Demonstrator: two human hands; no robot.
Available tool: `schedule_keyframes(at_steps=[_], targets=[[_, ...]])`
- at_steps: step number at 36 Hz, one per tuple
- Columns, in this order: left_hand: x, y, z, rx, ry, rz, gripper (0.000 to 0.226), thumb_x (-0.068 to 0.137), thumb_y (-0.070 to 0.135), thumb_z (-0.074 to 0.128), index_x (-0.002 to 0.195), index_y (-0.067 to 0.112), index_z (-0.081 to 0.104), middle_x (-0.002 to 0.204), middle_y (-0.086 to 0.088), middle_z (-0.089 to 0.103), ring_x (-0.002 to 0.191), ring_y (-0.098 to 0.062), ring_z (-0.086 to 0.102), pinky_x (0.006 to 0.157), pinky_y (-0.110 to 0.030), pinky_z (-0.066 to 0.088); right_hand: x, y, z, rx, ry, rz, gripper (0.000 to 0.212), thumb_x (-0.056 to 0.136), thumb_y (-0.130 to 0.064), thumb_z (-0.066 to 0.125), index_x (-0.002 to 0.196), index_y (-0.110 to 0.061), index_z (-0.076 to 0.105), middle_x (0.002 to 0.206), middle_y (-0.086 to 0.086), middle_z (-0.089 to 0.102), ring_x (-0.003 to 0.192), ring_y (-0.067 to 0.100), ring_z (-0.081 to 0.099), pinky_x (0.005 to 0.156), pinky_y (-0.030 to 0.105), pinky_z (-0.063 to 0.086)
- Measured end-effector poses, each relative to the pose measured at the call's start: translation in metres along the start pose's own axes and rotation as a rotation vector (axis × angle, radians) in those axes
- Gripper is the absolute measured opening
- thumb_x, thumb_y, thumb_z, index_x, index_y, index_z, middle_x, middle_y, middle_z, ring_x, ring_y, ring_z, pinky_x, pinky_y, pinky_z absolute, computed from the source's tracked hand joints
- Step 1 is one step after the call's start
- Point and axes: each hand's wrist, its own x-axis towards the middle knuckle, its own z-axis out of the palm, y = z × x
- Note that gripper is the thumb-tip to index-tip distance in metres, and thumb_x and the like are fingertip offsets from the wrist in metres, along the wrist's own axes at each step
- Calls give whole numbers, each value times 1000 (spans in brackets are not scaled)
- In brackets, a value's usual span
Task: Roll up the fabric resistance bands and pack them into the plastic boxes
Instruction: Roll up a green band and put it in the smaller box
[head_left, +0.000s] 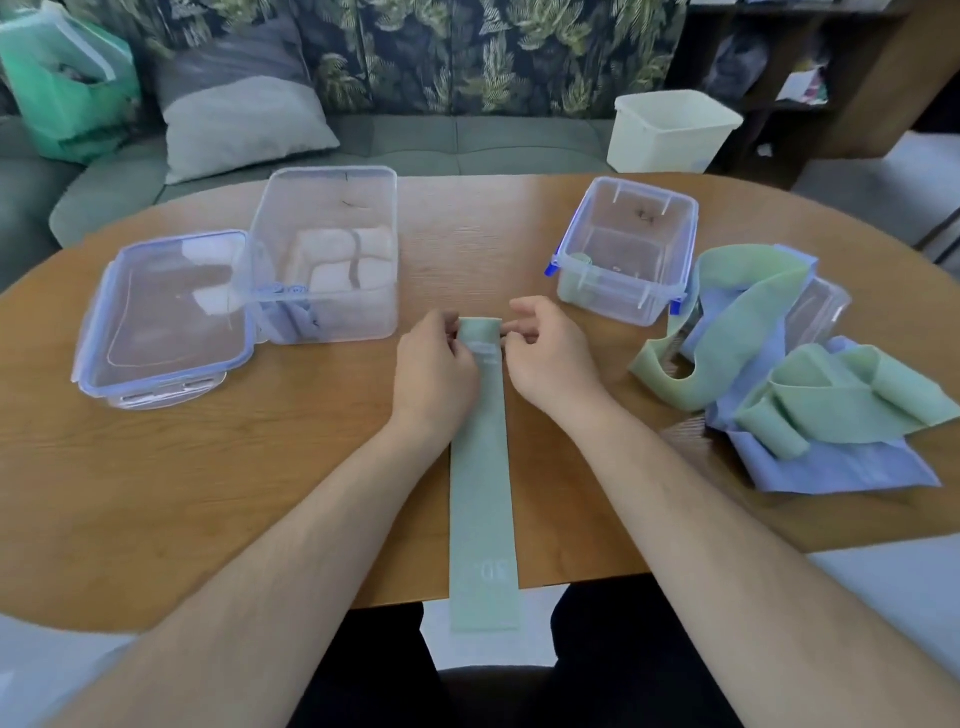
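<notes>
On the worktop (208, 467) centre, head view: a green band (480, 467) lies flat, its near end hanging over the edge. The left grip (436, 358) and right grip (550, 353) each pinch the far end, where the first turn is folded over. By judgement this roll is barely begun. The left box (327, 208) holds what looks like a blue roll (288, 293), and the right box (623, 208) holds a green roll (579, 262). A heap (810, 374) of unrolled bands lies at right, so most of the work is left.
</notes>
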Motion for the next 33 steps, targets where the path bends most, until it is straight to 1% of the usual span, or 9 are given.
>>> schedule_keyframes(at_steps=[5,11,13,16,18,23,26,29,33], targets=[[16,6,-6,-34,-35,-55,42,99,7,47,141,8,51,132,-6,62,121,-20,57,96,-21,40,13,-8,6,24,12,23,41,96,-9,48,136,-19,54,119,-3,68,103,9,61,67,-1,40],[12,1,-12,-55,-79,-38,41,97,7,48,138,8,53,127,0,62,112,-7,54,87,-13,38,9,-5,8,57,32,37,35,88,-7,41,111,-28,56,101,-5,72,96,15,70,92,36,56],[9,1,-13,-80,-89,-48,41,96,7,49,137,9,54,123,2,63,112,-7,56,85,-12,40,7,-7,8,71,35,42,33,89,-9,43,110,-30,56,102,-5,71,97,14,69,89,32,56],[1,2,-16,-77,-42,-66,35,95,5,48,127,11,58,112,7,62,104,-10,57,81,-12,39,-2,-9,4,6,82,64,32,92,-11,46,120,-23,58,106,-4,71,94,12,65,73,22,49],[-6,0,-17,-73,-43,-69,32,95,5,47,124,12,59,109,8,61,100,-7,56,73,-3,37,-9,-7,4,6,82,69,34,92,-12,47,122,-22,58,106,-4,71,92,11,65,69,19,47],[-10,2,-21,-110,-86,-66,35,95,6,50,129,11,58,114,9,63,103,-4,57,70,2,39,-21,-10,2,51,23,45,33,93,-9,47,118,-29,56,103,-11,70,95,5,67,74,15,49],[-15,0,-27,-111,-56,-64,32,97,7,50,127,13,58,111,11,62,101,-2,55,68,5,36,-28,-6,-1,49,82,84,35,93,-11,47,125,-23,58,102,-6,71,89,8,69,75,23,55],[-21,-3,-30,-91,-74,-48,34,98,8,51,130,13,58,114,12,61,104,-2,56,70,4,37,-35,-3,0,77,41,98,38,92,-11,47,126,-23,58,102,-8,72,92,9,70,85,33,59],[-27,-1,-32,-136,-121,-54,34,95,8,52,127,15,59,103,19,59,95,7,58,72,6,38,-44,-5,2,88,22,79,39,93,-10,47,128,-22,58,107,-10,71,99,9,68,89,31,57]])
